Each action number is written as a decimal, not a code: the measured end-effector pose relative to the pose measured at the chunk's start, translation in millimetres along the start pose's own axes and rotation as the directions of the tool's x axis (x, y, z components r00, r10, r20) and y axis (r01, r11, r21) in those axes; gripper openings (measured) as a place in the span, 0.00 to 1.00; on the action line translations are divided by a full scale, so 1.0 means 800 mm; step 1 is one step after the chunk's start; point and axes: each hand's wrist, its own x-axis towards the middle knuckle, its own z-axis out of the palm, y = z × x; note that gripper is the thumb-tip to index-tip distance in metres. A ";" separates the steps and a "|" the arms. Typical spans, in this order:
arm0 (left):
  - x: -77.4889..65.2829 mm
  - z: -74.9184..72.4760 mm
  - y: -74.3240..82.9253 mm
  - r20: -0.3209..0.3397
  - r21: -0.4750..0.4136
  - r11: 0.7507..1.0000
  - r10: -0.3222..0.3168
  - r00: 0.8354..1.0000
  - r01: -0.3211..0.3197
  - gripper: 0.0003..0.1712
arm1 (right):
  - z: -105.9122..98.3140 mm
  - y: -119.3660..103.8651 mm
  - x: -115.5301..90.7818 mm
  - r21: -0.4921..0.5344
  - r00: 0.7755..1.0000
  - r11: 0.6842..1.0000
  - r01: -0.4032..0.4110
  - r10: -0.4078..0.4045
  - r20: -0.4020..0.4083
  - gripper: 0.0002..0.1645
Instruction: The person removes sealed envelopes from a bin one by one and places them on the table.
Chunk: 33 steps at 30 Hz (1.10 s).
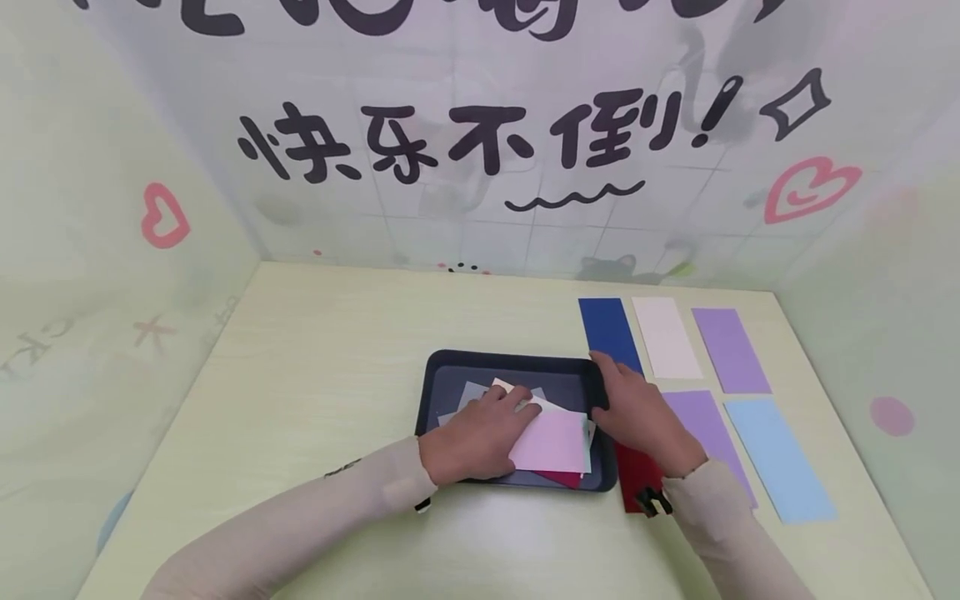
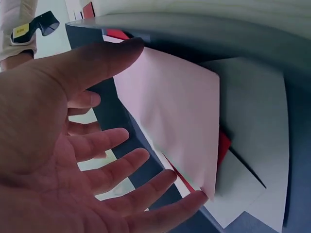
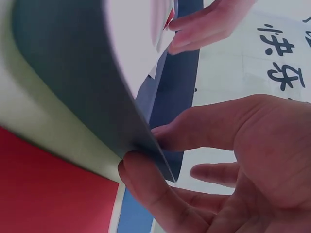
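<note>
A dark rectangular tray (image 1: 510, 361) lies on the table with several loose paper cards in it. My left hand (image 1: 476, 433) is over the cards and holds a pale pink card (image 1: 551, 442) across its width, thumb at the near edge and fingertips at the far edge. Under it show grey cards (image 2: 257, 107) and the corner of a red card (image 1: 558, 479). At the tray's right end, my right hand (image 1: 645, 417) grips the wall, the thumb inside and a finger outside, as the right wrist view shows.
Right of the tray, flat cards lie on the table: dark blue (image 1: 609, 329), pale pink (image 1: 666, 337), purple (image 1: 731, 350), a second purple (image 1: 701, 417), light blue (image 1: 780, 458) and dark red (image 1: 637, 479). Printed walls (image 1: 450, 225) stand behind and on both sides.
</note>
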 end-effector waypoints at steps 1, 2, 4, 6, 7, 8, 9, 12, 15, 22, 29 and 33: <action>0.001 0.001 0.000 0.004 0.003 1.000 -0.002 1.000 0.002 0.39 | 0.002 0.001 -0.002 0.003 1.000 1.000 -0.002 0.002 0.006 0.49; 0.001 0.002 0.001 0.007 0.006 1.000 -0.004 1.000 0.004 0.38 | 0.003 0.001 -0.004 0.007 1.000 1.000 -0.005 0.005 0.012 0.50; 0.002 0.003 0.001 0.011 0.011 1.000 -0.010 1.000 0.010 0.38 | 0.006 0.001 -0.006 0.018 1.000 1.000 -0.008 0.008 0.028 0.50; 0.002 0.004 0.002 0.019 0.009 1.000 -0.017 1.000 0.016 0.38 | 0.009 0.000 -0.006 0.028 0.999 1.000 -0.010 0.009 0.037 0.51; 0.002 0.004 0.002 0.021 0.005 1.000 -0.018 1.000 0.018 0.38 | 0.011 0.000 -0.006 0.032 0.999 0.999 -0.013 0.012 0.041 0.51; 0.002 0.004 0.002 0.024 -0.002 1.000 -0.020 1.000 0.020 0.38 | 0.012 0.000 -0.006 0.033 0.999 0.999 -0.015 0.014 0.039 0.51; 0.001 0.004 0.003 0.027 -0.008 1.000 -0.022 0.999 0.022 0.38 | 0.012 0.000 -0.007 0.033 0.999 0.999 -0.015 0.014 0.038 0.51; 0.001 0.005 0.004 0.035 -0.015 0.999 -0.028 0.999 0.029 0.38 | 0.014 0.000 -0.007 0.022 0.999 1.000 -0.014 0.014 0.031 0.51; 0.001 0.006 0.004 0.037 -0.010 0.999 -0.034 0.999 0.035 0.38 | 0.015 -0.001 -0.006 0.010 0.999 1.000 -0.008 0.007 0.032 0.51; -0.002 0.008 0.002 0.024 -0.012 0.999 -0.036 0.999 0.037 0.39 | 0.015 -0.002 -0.007 -0.019 1.000 1.000 0.007 -0.007 0.018 0.51; -0.005 0.002 -0.004 0.019 -0.029 0.999 -0.038 0.999 0.038 0.45 | 0.015 -0.003 -0.009 -0.022 1.000 1.000 0.016 -0.016 0.010 0.50; -0.006 -0.004 -0.005 0.041 -0.051 0.997 -0.055 0.998 0.057 0.48 | 0.014 -0.004 -0.009 -0.008 1.000 1.000 0.010 -0.010 0.018 0.50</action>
